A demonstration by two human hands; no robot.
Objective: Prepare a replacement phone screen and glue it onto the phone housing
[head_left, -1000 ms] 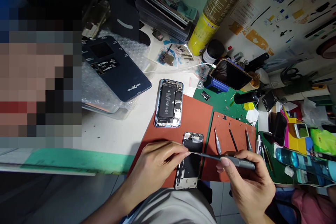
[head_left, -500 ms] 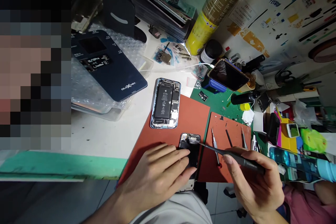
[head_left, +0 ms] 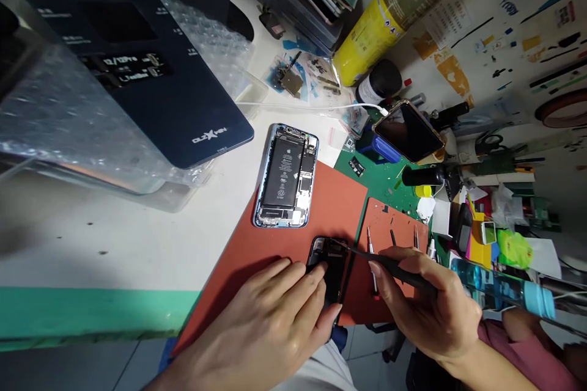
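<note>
A dark phone screen assembly (head_left: 335, 269) lies at the near edge of the red-brown mat (head_left: 339, 201). Across its left side rests my left hand (head_left: 279, 311), fingers close together and fingertips pressing on it. My right hand (head_left: 426, 305) grips black tweezers (head_left: 389, 266), their tip at the upper end of the screen assembly. Further back, an opened phone body (head_left: 285, 177) with its battery showing lies partly on the mat and partly on the white table.
A dark blue device (head_left: 174, 91) sits on bubble wrap (head_left: 68, 104) at left. Behind stand a yellow spray can (head_left: 367, 30) and a propped phone (head_left: 408, 131). A screwdriver (head_left: 371, 256) lies near my right hand. Another person's pink sleeve (head_left: 518, 342) shows lower right.
The view has shifted, bringing the blue device closer. The tweezers' tip has moved slightly towards the upper right corner of the screen assembly. My left hand still rests on it.
</note>
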